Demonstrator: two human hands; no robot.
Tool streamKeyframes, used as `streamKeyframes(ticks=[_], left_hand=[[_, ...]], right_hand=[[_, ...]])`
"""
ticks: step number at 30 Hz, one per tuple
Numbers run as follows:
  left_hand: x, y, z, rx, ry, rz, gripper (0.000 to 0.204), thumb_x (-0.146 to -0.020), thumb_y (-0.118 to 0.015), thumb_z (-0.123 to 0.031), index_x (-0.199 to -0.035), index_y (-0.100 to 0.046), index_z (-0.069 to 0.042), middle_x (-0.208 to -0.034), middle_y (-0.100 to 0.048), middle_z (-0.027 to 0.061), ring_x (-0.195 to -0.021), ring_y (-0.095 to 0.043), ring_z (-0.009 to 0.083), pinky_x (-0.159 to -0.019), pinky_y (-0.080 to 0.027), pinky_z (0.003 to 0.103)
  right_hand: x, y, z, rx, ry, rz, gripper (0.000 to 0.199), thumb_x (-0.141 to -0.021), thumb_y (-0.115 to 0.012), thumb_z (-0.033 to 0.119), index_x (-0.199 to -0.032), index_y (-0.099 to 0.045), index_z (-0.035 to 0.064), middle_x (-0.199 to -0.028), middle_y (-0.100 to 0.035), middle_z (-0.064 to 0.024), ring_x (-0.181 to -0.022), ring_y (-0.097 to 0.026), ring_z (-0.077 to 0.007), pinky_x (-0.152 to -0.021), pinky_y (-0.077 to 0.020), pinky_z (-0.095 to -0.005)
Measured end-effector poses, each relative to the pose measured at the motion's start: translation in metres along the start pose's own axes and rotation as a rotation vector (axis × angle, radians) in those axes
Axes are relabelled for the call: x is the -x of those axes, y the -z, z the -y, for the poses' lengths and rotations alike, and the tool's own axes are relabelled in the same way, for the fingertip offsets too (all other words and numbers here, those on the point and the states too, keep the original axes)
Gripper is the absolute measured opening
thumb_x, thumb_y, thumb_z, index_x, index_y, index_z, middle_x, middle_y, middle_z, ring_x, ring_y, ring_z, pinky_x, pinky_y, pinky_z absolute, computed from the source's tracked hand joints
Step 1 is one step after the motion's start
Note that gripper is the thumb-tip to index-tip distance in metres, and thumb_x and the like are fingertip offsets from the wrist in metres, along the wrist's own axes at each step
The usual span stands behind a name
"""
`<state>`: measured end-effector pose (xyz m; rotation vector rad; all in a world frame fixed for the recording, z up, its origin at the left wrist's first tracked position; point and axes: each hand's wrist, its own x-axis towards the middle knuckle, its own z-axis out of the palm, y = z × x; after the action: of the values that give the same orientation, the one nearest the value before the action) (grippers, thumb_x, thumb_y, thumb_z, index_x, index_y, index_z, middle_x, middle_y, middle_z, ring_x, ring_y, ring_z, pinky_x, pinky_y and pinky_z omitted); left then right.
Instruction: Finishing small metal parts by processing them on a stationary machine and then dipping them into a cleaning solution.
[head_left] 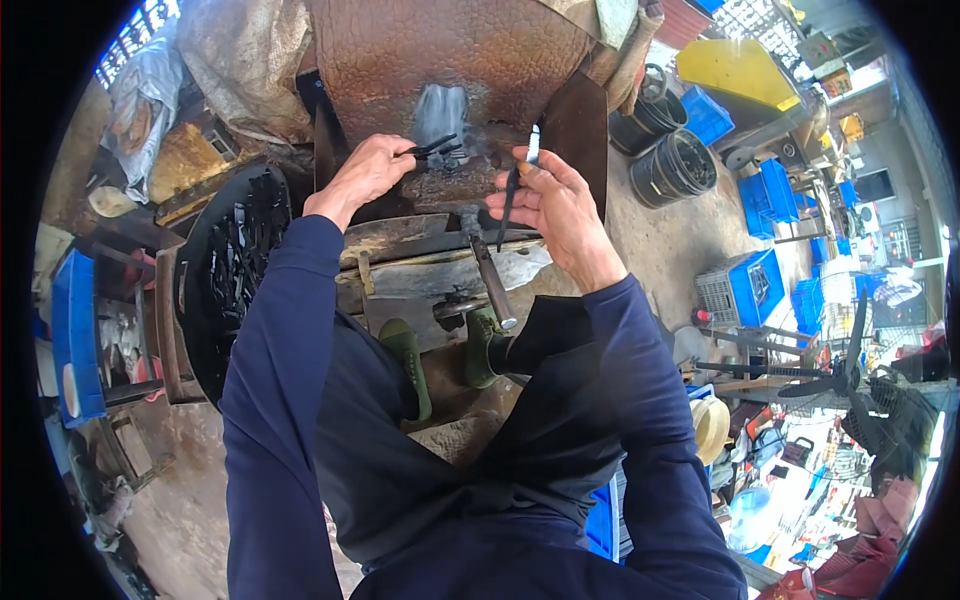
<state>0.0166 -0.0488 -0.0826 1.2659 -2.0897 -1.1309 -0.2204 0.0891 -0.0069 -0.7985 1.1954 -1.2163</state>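
Against the rusty metal plate (450, 50) at the top of the view, both hands work over a grey, scorched patch. Off to the right, blue plastic crates (755, 285) stand on the concrete floor, with 2 black round tubs (672, 165) just beyond them and a yellow slanted panel (735, 68) higher up; any labels on these are too small to make out. At the left edge a blue tray (72, 335) is partly cut off by the dark rim of the lens.

The left hand (365, 175) is closed around a few thin dark metal pieces (432, 150), whose tips stick out to the right over the grey patch — how many pieces there are I cannot tell. The right hand (555, 205) pinches a slim dark tool (512, 200) between thumb and fingers, its pale tip pointing up above the fingertips and its lower end hanging down past the palm. The 2 hands sit near each other, not touching.

Below them lies a worn bench (420, 270), and a hammer (490, 275) rests on it, its handle running toward the person, just under the right hand. A black round basket (235, 270) full of small dark parts stands to the left, beside the left forearm. 2 green shoes (440, 355) show beneath the bench — the legs above are hidden by dark clothing.
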Motion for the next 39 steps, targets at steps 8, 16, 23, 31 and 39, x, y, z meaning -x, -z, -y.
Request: streamKeyframes(ticks=[8, 16, 23, 31, 39], left_hand=[[0.0, -0.001, 0.002, -0.046, -0.03, 0.056, 0.03, -0.088, -0.062, -0.014, -0.113, -0.067, 0.003, -0.094, -0.067, 0.0162, -0.083, -0.063, 0.0271, -0.078, -0.049, 0.036], [-0.008, -0.002, 0.012, -0.053, -0.18, 0.009, 0.03, -0.087, -0.06, -0.014, -0.112, -0.069, 0.002, -0.088, -0.066, 0.0123, -0.079, -0.063, 0.021, -0.072, -0.049, 0.035], [-0.008, -0.006, 0.013, 0.136, 0.041, -0.027, 0.031, -0.087, -0.061, -0.015, -0.111, -0.069, 0.003, -0.087, -0.068, 0.0114, -0.075, -0.062, 0.018, -0.072, -0.05, 0.034], [-0.003, -0.007, -0.002, -0.035, -0.145, -0.001, 0.025, -0.089, -0.059, -0.009, -0.108, -0.067, 0.005, -0.093, -0.065, 0.0069, -0.083, -0.061, 0.0178, -0.077, -0.049, 0.033], [-0.006, -0.003, -0.023, -0.408, -0.227, -0.034, 0.032, -0.089, -0.058, -0.017, -0.112, -0.066, 0.004, -0.093, -0.066, 0.0129, -0.085, -0.063, 0.0226, -0.079, -0.049, 0.035]], right_hand=[[0.004, 0.004, -0.001, 0.041, -0.011, -0.016, 0.031, -0.101, -0.054, 0.016, -0.128, -0.05, 0.0009, -0.096, -0.061, -0.0094, -0.082, -0.067, -0.0226, -0.077, -0.0595, -0.038], [0.001, 0.005, -0.008, 0.176, 0.01, -0.011, 0.035, -0.097, -0.061, 0.017, -0.124, -0.051, -0.0016, -0.083, -0.055, -0.0045, -0.067, -0.059, -0.0144, -0.065, -0.0574, -0.0313], [0.008, 0.003, -0.008, 0.206, 0.014, -0.037, 0.031, -0.097, -0.06, 0.017, -0.12, -0.054, -0.0024, -0.073, -0.051, -0.0012, -0.058, -0.053, -0.0097, -0.06, -0.0552, -0.0272], [0.007, 0.001, -0.006, 0.237, -0.008, -0.06, 0.03, -0.095, -0.059, 0.016, -0.118, -0.055, -0.0029, -0.068, -0.049, 0.0007, -0.054, -0.05, -0.0079, -0.057, -0.0541, -0.0266], [0.003, 0.0, -0.018, 0.297, 0.025, -0.046, 0.025, -0.094, -0.057, 0.012, -0.114, -0.058, -0.0021, -0.072, -0.05, 0.001, -0.056, -0.049, -0.0073, -0.058, -0.0543, -0.0269]])
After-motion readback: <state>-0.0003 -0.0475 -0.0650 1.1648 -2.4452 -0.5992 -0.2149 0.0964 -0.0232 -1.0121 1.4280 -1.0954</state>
